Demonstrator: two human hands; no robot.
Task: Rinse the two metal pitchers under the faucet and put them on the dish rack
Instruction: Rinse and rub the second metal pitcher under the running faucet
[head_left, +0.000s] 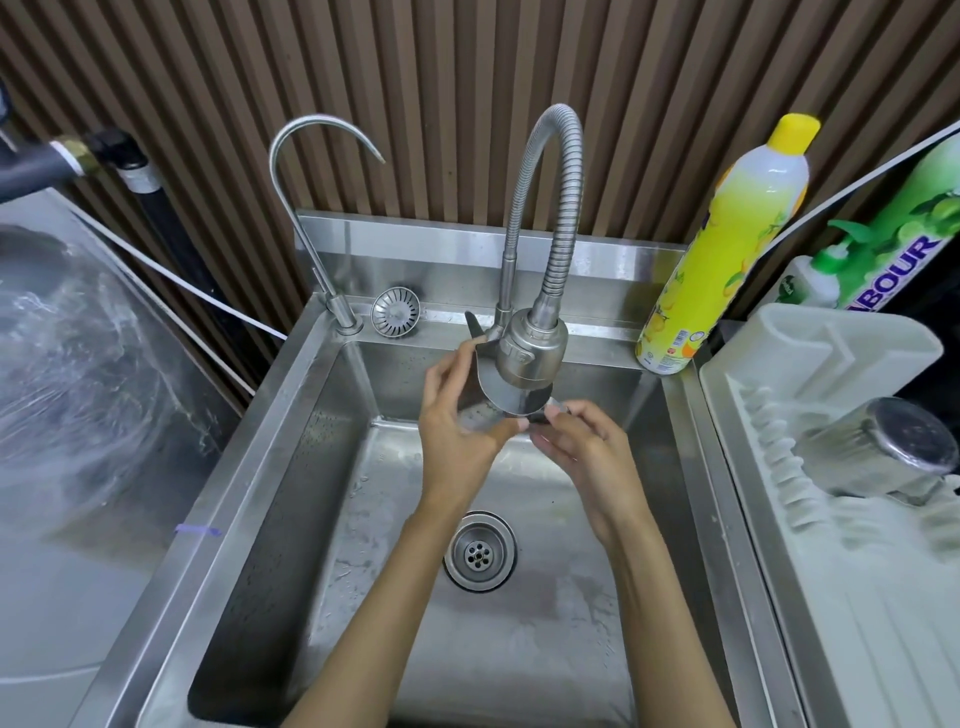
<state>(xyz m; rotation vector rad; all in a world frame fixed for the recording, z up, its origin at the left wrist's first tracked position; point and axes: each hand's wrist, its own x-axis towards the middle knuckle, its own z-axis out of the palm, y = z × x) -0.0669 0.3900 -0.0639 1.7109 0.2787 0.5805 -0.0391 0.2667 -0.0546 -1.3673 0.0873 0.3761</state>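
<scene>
We hold one pitcher over the sink, right under the faucet head, our left hand wrapped around its body and our right hand pinching its handle side with closed fingers. The other pitcher lies tipped on the rack to the right.

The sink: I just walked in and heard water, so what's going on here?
A person holds a metal pitcher in both hands under the flexible faucet's spray head, over the steel sink. The left hand cups its body; the right hand has its grip near the handle. The other pitcher already lies on the dish rack.
</scene>
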